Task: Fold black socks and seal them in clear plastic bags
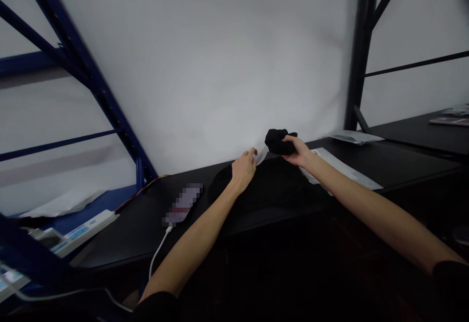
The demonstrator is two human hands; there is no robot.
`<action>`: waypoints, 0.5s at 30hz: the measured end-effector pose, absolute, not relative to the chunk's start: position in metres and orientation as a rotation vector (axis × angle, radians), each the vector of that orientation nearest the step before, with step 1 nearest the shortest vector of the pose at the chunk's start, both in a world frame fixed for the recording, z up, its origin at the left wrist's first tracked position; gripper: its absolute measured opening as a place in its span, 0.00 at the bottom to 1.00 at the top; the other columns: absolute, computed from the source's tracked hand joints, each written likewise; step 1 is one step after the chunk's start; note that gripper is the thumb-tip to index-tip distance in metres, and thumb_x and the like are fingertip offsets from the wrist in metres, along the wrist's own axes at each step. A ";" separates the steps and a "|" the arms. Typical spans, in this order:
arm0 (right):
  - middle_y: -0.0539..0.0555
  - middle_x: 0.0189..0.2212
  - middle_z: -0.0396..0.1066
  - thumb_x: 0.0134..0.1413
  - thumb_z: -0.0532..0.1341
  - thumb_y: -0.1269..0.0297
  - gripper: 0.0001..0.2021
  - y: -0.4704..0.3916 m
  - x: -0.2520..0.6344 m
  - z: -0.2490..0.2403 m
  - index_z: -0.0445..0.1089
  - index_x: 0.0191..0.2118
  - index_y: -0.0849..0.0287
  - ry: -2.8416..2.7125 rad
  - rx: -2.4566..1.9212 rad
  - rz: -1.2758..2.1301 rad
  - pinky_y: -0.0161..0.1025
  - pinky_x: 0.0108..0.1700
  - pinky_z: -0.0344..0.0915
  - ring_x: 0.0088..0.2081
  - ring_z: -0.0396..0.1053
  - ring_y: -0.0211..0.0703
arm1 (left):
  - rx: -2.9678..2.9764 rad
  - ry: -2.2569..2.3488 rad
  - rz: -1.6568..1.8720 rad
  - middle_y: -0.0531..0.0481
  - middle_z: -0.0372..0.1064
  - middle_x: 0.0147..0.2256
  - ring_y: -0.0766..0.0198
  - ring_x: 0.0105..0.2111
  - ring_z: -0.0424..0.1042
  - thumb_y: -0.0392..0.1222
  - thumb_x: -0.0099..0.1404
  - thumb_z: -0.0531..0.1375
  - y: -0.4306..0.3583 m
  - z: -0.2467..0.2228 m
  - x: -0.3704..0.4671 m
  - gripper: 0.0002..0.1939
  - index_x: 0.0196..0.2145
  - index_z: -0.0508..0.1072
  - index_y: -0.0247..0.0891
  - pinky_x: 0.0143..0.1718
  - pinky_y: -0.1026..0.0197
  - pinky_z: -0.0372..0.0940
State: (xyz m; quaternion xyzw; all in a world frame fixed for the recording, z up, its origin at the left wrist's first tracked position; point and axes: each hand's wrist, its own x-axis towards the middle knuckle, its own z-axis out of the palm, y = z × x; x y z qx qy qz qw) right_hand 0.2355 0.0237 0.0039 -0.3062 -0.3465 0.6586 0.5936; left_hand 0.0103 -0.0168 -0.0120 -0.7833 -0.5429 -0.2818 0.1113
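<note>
My right hand (pixel 297 151) grips a bunched-up piece of black cloth (pixel 276 141), raised a little above the dark table and close to the white wall. To its left, the fingers of my left hand (pixel 244 169) are curled at one end of a thin, pale strip (pixel 261 155). That strip reaches across to the bunched cloth; what it is I cannot make out. Beneath both hands lies a larger dark heap of black cloth (pixel 271 180), whose outline blends into the tabletop.
A phone (pixel 184 202) with a white cable (pixel 159 248) lies left of my left forearm. White power strips (pixel 86 231) sit further left by a blue metal frame (pixel 91 77). White sheets (pixel 344 168) and a clear-looking packet (pixel 356 137) rest on the black table (pixel 410 158) at right.
</note>
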 end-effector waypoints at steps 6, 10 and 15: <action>0.50 0.22 0.66 0.51 0.62 0.72 0.08 0.015 0.228 0.000 0.61 0.32 0.55 -0.978 -0.799 1.694 0.33 0.27 0.71 0.25 0.66 0.38 | -2.321 -1.662 -0.928 0.48 0.75 0.39 0.56 0.36 0.74 0.38 0.72 0.54 -0.018 -0.011 0.012 0.15 0.55 0.63 0.44 0.36 0.59 0.60; 0.52 0.22 0.70 0.48 0.63 0.73 0.08 0.008 0.222 -0.002 0.64 0.32 0.57 -1.130 -0.978 1.846 0.34 0.26 0.72 0.24 0.68 0.40 | -2.330 -1.649 -1.004 0.50 0.74 0.35 0.58 0.34 0.73 0.33 0.70 0.54 -0.020 -0.010 0.011 0.20 0.57 0.60 0.43 0.34 0.60 0.59; 0.50 0.20 0.71 0.48 0.64 0.71 0.07 0.011 0.224 -0.003 0.64 0.32 0.57 -1.189 -1.139 1.828 0.34 0.23 0.71 0.21 0.67 0.40 | -2.309 -1.687 -1.118 0.52 0.72 0.33 0.59 0.34 0.73 0.36 0.72 0.54 -0.017 -0.008 0.010 0.20 0.60 0.58 0.42 0.34 0.60 0.59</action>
